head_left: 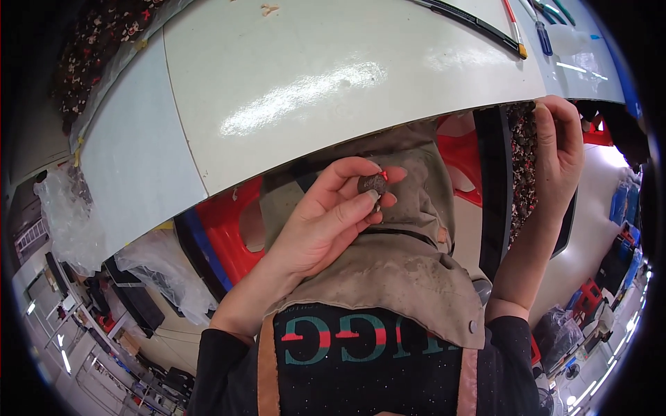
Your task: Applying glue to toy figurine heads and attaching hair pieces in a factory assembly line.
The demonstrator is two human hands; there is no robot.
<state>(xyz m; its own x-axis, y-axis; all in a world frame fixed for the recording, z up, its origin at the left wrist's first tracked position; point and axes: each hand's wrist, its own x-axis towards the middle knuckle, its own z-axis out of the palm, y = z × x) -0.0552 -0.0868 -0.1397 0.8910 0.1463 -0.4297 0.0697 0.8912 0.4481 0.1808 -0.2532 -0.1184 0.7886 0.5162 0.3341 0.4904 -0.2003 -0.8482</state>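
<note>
My left hand (333,218) is closed above my lap, with thumb and fingers pinching a small dark brown, speckled, rounded piece (372,184). A bright red bit shows at its top, and something small and dark pokes out below the thumb. Off to the right, my right hand (559,145) is raised at the table's front edge, beside a black bin (494,187) full of small dark, red and pale pieces (522,166). Its thumb and fingertips are pressed together. Whatever they pinch, if anything, is too small to make out.
The white table (277,90) curves ahead of me. Near its far right lie a black cutter-like tool (472,24), a red-handled brush (515,28) and a blue-handled screwdriver (543,38). A heap of similar pieces (97,59) fills the far left. Red stools (232,215) stand below the table.
</note>
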